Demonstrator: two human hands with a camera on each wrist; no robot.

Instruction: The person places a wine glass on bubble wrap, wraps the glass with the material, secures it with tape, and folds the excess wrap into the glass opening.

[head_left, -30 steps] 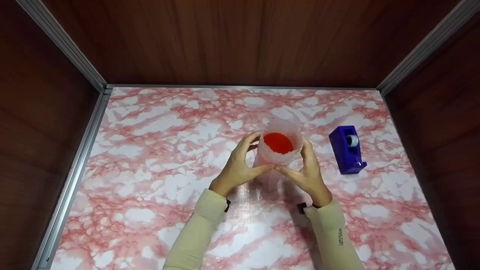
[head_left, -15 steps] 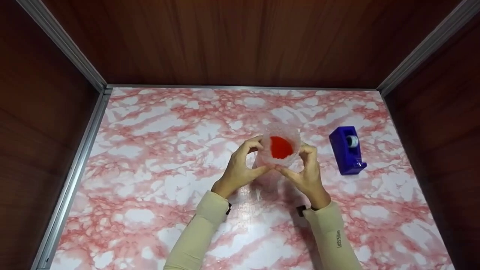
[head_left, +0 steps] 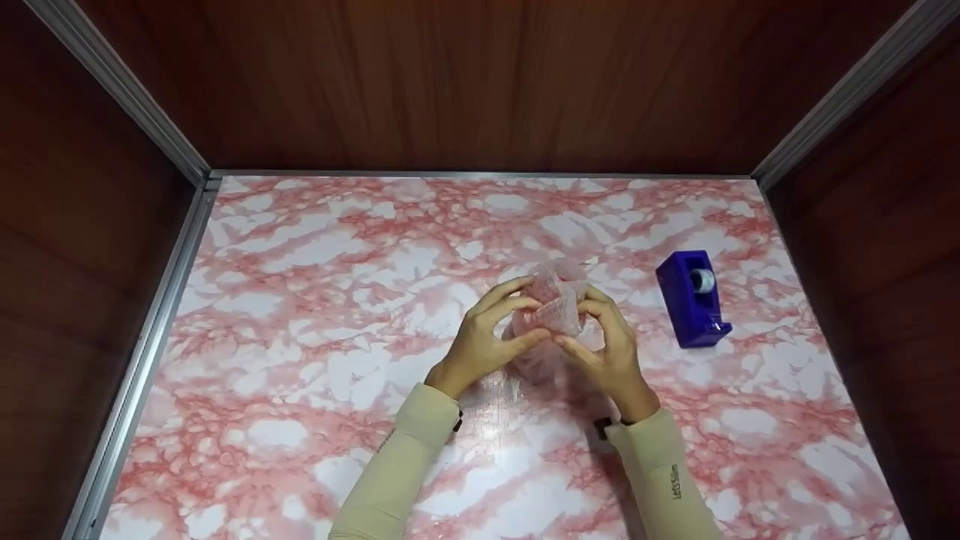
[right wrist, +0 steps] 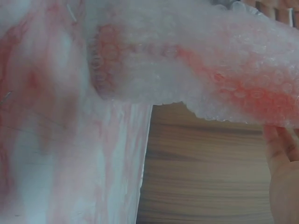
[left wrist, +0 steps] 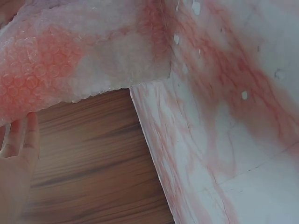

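Observation:
A sheet of bubble wrap (head_left: 559,313) stands upright as a tube on the table, its top edge folded inward. Through the wrap, both wrist views show a blurred red thing (right wrist: 257,95), broad above, thin in the middle and wider at the foot, like a stemmed goblet. On the left side of the tube, my left hand (head_left: 480,341) pinches the wrap, with its thumb at the front and fingers behind. My right hand (head_left: 616,352) grips the other side in the same way. The two thumbs nearly meet at the front of the tube.
A blue tape dispenser (head_left: 694,300) with a roll of clear tape stands to the right of my right hand. The table (head_left: 300,360) has a pink and white marbled top. Dark wooden panels (head_left: 480,82) in metal frames border its back and sides.
Both hands have squeezed the open top of the bubble wrap inward. The red thing, plainly seen from above before, is now mostly covered by the folds. The tape dispenser has stayed in place.

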